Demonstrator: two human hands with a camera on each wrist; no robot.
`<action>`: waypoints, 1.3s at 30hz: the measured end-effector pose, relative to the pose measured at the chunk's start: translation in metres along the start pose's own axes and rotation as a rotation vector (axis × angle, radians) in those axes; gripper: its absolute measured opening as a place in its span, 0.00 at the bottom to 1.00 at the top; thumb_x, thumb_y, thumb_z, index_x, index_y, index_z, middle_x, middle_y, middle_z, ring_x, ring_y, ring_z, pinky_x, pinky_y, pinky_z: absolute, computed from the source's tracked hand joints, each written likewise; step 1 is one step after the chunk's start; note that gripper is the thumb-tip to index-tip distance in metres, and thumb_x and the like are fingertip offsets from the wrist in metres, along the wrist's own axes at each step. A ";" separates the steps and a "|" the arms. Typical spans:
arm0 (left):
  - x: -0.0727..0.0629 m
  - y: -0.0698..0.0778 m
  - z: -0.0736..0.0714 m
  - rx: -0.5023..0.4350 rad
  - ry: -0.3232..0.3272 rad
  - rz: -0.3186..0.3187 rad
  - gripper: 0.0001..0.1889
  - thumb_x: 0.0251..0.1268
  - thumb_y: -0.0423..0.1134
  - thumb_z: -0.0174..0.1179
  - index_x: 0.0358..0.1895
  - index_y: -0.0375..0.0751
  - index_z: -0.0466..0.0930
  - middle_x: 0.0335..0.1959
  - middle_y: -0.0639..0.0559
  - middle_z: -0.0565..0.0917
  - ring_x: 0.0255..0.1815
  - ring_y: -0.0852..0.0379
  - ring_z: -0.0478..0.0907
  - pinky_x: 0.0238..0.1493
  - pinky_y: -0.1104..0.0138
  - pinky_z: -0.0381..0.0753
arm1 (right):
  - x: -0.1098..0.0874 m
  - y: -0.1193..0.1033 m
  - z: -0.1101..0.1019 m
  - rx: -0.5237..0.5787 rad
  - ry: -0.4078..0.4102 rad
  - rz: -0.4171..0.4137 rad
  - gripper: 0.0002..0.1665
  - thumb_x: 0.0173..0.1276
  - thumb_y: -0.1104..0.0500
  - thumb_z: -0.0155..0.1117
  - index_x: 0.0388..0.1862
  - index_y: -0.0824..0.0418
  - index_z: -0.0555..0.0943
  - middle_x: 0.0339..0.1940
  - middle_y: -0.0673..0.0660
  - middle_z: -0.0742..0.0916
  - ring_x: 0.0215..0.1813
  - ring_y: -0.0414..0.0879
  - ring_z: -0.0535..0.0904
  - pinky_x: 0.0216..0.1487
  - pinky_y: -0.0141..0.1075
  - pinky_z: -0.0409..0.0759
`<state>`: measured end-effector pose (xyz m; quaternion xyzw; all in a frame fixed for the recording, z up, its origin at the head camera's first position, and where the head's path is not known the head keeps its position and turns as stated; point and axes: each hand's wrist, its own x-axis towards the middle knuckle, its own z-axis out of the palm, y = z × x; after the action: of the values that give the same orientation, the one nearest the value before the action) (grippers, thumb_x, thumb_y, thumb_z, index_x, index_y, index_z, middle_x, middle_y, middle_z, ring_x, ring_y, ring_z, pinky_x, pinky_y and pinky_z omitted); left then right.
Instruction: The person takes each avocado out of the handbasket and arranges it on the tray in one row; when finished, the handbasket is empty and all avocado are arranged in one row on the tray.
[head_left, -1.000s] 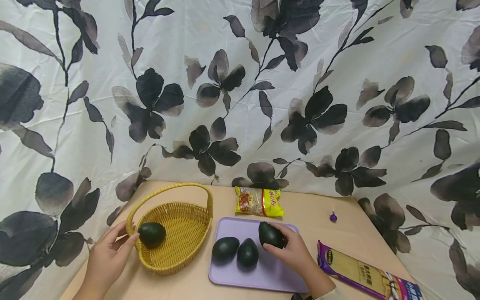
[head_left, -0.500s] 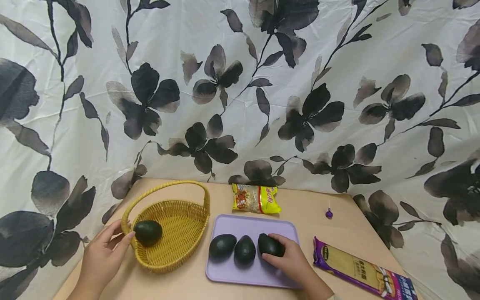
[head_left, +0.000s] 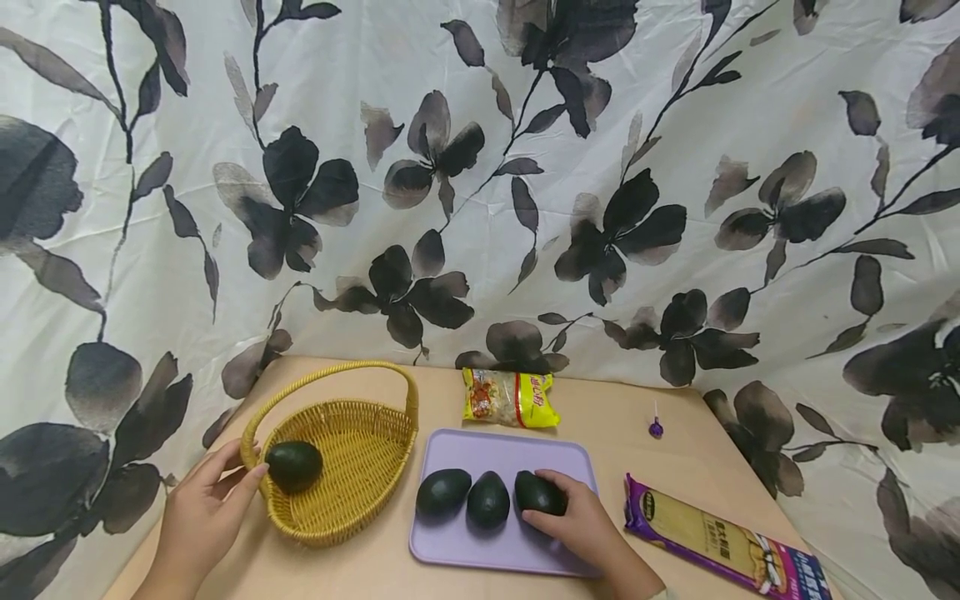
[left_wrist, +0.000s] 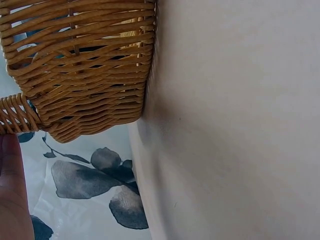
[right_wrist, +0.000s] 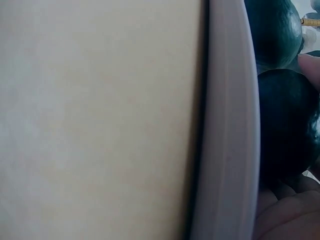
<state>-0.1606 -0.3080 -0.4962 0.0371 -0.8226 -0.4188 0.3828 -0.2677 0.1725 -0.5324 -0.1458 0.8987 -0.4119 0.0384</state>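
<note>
My left hand (head_left: 206, 508) grips the base of the handle of a yellow wicker basket (head_left: 352, 521) on the left of the table, thumb toward the inside. One dark green avocado (head_left: 296, 467) lies in the basket, beside that thumb. My right hand (head_left: 581, 517) holds another avocado (head_left: 538, 493), fingers and thumb round it, at the right part of a lilac tray (head_left: 465, 550). Two more avocados lie on the tray to its left, the middle avocado (head_left: 488, 502) and the leftmost avocado (head_left: 444, 492). In the left wrist view the basket's woven side (left_wrist: 90, 85) shows close up.
Behind the tray lies a yellow snack bag (head_left: 512, 398). A long purple-and-gold packet (head_left: 720, 537) lies to the right of the tray, with a small purple lollipop (head_left: 656, 427) farther back. Floral cloth (head_left: 480, 167) hangs behind the table.
My right hand has lowered the avocado onto the right part of the tray, beside the other two. The left hand keeps its hold on the basket handle.
</note>
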 end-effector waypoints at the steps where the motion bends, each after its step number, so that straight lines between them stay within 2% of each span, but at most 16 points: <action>1: 0.000 0.000 0.000 -0.002 -0.002 0.001 0.25 0.59 0.23 0.72 0.61 0.31 0.80 0.49 0.65 0.81 0.51 0.81 0.75 0.51 0.86 0.83 | 0.000 0.000 0.000 0.001 -0.001 -0.001 0.41 0.55 0.45 0.82 0.66 0.56 0.80 0.61 0.59 0.85 0.58 0.53 0.81 0.58 0.50 0.85; 6: 0.000 0.000 0.000 -0.004 -0.007 0.000 0.25 0.59 0.24 0.72 0.62 0.32 0.80 0.50 0.61 0.82 0.51 0.81 0.75 0.51 0.86 0.83 | 0.000 0.000 -0.001 0.014 -0.002 0.007 0.42 0.56 0.44 0.82 0.68 0.57 0.79 0.62 0.59 0.85 0.60 0.54 0.80 0.60 0.52 0.85; 10: 0.000 -0.002 0.000 -0.021 -0.001 0.006 0.25 0.58 0.22 0.72 0.61 0.33 0.81 0.50 0.66 0.82 0.51 0.81 0.76 0.51 0.86 0.83 | 0.002 -0.005 -0.003 0.029 0.005 0.005 0.42 0.58 0.43 0.80 0.68 0.58 0.78 0.63 0.59 0.85 0.62 0.54 0.80 0.65 0.56 0.84; 13: 0.000 -0.003 -0.001 -0.025 0.002 0.007 0.26 0.58 0.22 0.72 0.61 0.34 0.81 0.50 0.72 0.81 0.51 0.81 0.76 0.52 0.86 0.83 | 0.005 -0.013 -0.006 0.074 0.010 -0.030 0.41 0.60 0.46 0.79 0.68 0.61 0.78 0.64 0.61 0.84 0.66 0.58 0.79 0.71 0.59 0.80; 15: 0.000 -0.002 -0.001 -0.022 0.002 0.006 0.25 0.58 0.22 0.72 0.61 0.34 0.81 0.50 0.72 0.80 0.51 0.80 0.76 0.52 0.86 0.83 | 0.007 -0.020 -0.008 0.100 0.006 -0.056 0.40 0.61 0.47 0.79 0.68 0.61 0.77 0.66 0.63 0.83 0.68 0.59 0.78 0.74 0.58 0.77; 21: 0.000 0.001 0.000 -0.007 0.001 -0.009 0.25 0.59 0.23 0.72 0.61 0.33 0.81 0.49 0.65 0.82 0.51 0.81 0.76 0.51 0.86 0.83 | 0.012 -0.046 -0.010 0.114 -0.014 -0.110 0.39 0.62 0.45 0.78 0.69 0.55 0.77 0.67 0.58 0.82 0.70 0.58 0.77 0.75 0.52 0.77; 26: 0.000 0.002 0.001 -0.008 0.002 -0.010 0.25 0.59 0.23 0.72 0.61 0.32 0.80 0.50 0.66 0.81 0.51 0.81 0.75 0.51 0.86 0.83 | 0.020 -0.073 -0.009 0.174 -0.039 -0.192 0.39 0.63 0.48 0.78 0.71 0.55 0.76 0.68 0.55 0.82 0.71 0.56 0.77 0.76 0.50 0.75; 34: 0.000 0.000 0.004 -0.026 0.000 0.002 0.25 0.58 0.22 0.72 0.61 0.31 0.81 0.49 0.58 0.83 0.51 0.80 0.76 0.51 0.87 0.83 | 0.039 -0.113 0.000 0.205 -0.101 -0.300 0.40 0.63 0.50 0.78 0.72 0.55 0.74 0.69 0.52 0.81 0.72 0.50 0.76 0.78 0.45 0.74; 36: 0.000 -0.001 0.003 -0.024 0.001 0.009 0.25 0.57 0.22 0.72 0.60 0.31 0.81 0.49 0.60 0.83 0.51 0.80 0.76 0.51 0.87 0.83 | 0.045 -0.123 0.007 0.212 -0.116 -0.313 0.41 0.63 0.49 0.78 0.73 0.55 0.74 0.69 0.51 0.81 0.72 0.49 0.76 0.78 0.44 0.74; 39: 0.000 -0.002 0.001 -0.027 0.004 0.014 0.26 0.56 0.21 0.72 0.61 0.32 0.81 0.49 0.66 0.81 0.50 0.80 0.76 0.50 0.87 0.83 | 0.053 -0.137 0.020 0.216 -0.142 -0.329 0.41 0.64 0.48 0.77 0.73 0.54 0.73 0.70 0.50 0.80 0.72 0.48 0.76 0.79 0.43 0.74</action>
<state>-0.1616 -0.3085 -0.4981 0.0271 -0.8164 -0.4270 0.3879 -0.2835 0.0579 -0.4396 -0.3144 0.8085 -0.4951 0.0492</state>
